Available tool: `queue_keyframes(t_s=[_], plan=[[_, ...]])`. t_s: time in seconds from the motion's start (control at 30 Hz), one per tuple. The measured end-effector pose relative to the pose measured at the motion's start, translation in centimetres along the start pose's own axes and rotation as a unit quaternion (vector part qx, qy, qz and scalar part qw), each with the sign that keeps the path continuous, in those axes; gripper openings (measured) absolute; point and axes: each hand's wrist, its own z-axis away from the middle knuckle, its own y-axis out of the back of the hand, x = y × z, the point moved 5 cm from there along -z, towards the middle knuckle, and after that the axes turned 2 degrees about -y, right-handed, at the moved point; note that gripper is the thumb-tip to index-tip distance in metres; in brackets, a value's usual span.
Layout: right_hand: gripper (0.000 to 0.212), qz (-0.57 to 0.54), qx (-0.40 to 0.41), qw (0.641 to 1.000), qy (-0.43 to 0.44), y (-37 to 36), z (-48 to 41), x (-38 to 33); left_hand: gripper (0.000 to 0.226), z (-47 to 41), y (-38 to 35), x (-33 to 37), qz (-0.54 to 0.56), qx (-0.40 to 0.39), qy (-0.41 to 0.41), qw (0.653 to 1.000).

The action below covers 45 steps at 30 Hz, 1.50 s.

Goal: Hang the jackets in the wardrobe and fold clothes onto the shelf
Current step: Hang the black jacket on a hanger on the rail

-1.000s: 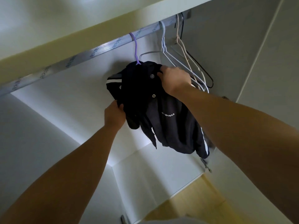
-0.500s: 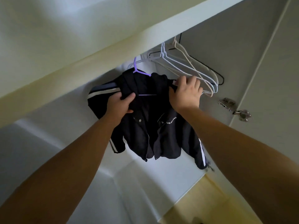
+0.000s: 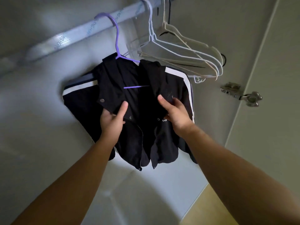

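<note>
A black jacket [image 3: 134, 98] with white sleeve stripes hangs on a purple hanger [image 3: 117, 38], whose hook sits over the silver wardrobe rail [image 3: 78, 33]. My left hand [image 3: 113, 117] grips the left front flap near its snap buttons, thumb on top. On the other side, my right hand [image 3: 174, 112] holds the right front panel just above the white lettering. The jacket front hangs open between my hands.
Several empty white and cream hangers [image 3: 186, 51] plus a black one hang on the rail to the right. The wardrobe door [image 3: 276, 78] with its metal hinge [image 3: 240, 95] stands at right. Wooden floor [image 3: 211, 208] shows below.
Both hands slid down from the jacket's shoulders to its front flaps. The view tilted up, so the rail shows again and the jacket hangs spread on the hanger.
</note>
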Motion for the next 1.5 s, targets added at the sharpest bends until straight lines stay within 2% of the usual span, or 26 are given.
queue_keyframes(t_s=[0.07, 0.17, 0.3, 0.43, 0.57, 0.63, 0.73, 0.83, 0.97, 1.1, 1.2, 1.27, 1.3, 1.37, 1.5], plan=[[0.041, 0.046, -0.032, 0.997, 0.059, -0.2, -0.9, 1.3, 0.033, -0.3, -1.3, -0.6, -0.074, -0.014, -0.097, 0.992], [0.048, 0.162, -0.004, 0.977, 0.14, 0.8, -3.0, 4.5, 0.042, -0.6, -3.1, -2.9, -0.199, 0.002, -0.224, 0.954], [0.041, 0.284, 0.049, 0.937, 0.197, 3.7, -3.9, 10.6, 0.045, 0.7, -5.2, -10.5, -0.198, 0.025, -0.254, 0.946], [0.042, 0.325, 0.084, 0.91, 0.244, 6.8, -5.1, 19.1, 0.034, 4.4, -7.1, -23.0, -0.15, -0.022, -0.256, 0.955], [0.036, 0.345, 0.096, 0.906, 0.225, 10.0, -6.0, 27.8, 0.029, 7.8, -8.1, -35.6, -0.119, -0.066, -0.187, 0.973], [0.034, 0.354, 0.109, 0.912, 0.176, 11.7, -6.2, 32.3, 0.031, 8.7, -7.8, -40.3, -0.096, -0.062, -0.11, 0.987], [0.037, 0.377, 0.136, 0.915, 0.053, 14.1, -6.0, 37.9, 0.032, 9.6, -6.8, -45.3, -0.096, -0.055, 0.04, 0.993], [0.047, 0.471, 0.136, 0.869, -0.069, 15.7, -5.4, 42.8, 0.029, 9.7, -5.7, -47.9, -0.085, -0.064, 0.146, 0.984], [0.072, 0.499, 0.134, 0.838, -0.177, 14.3, -5.8, 48.4, 0.028, 8.6, -5.2, -49.5, 0.004, -0.079, 0.241, 0.967], [0.082, 0.374, 0.219, 0.868, -0.244, 11.4, -7.8, 51.6, 0.027, 8.4, -4.7, -51.8, 0.1, -0.051, 0.351, 0.929], [0.077, 0.297, 0.252, 0.89, -0.235, 11.1, -9.3, 52.4, 0.023, 7.9, -4.1, -52.4, 0.22, -0.035, 0.408, 0.885], [0.055, 0.245, 0.261, 0.92, -0.159, 11.8, -10.0, 52.2, 0.012, 7.1, -3.8, -52.6, 0.273, -0.028, 0.412, 0.869], [0.042, 0.232, 0.251, 0.932, -0.116, 12.3, -10.0, 52.0, 0.009, 6.8, -3.8, -52.8, 0.286, -0.027, 0.409, 0.866], [0.025, 0.225, 0.22, 0.945, -0.088, 13.3, -9.6, 51.7, 0.005, 6.5, -4.1, -53.2, 0.293, -0.03, 0.394, 0.871], [0.022, 0.186, 0.195, 0.96, -0.078, 15.8, -9.3, 51.6, 0.012, 7.0, -6.4, -53.9, 0.301, -0.073, 0.366, 0.878]])
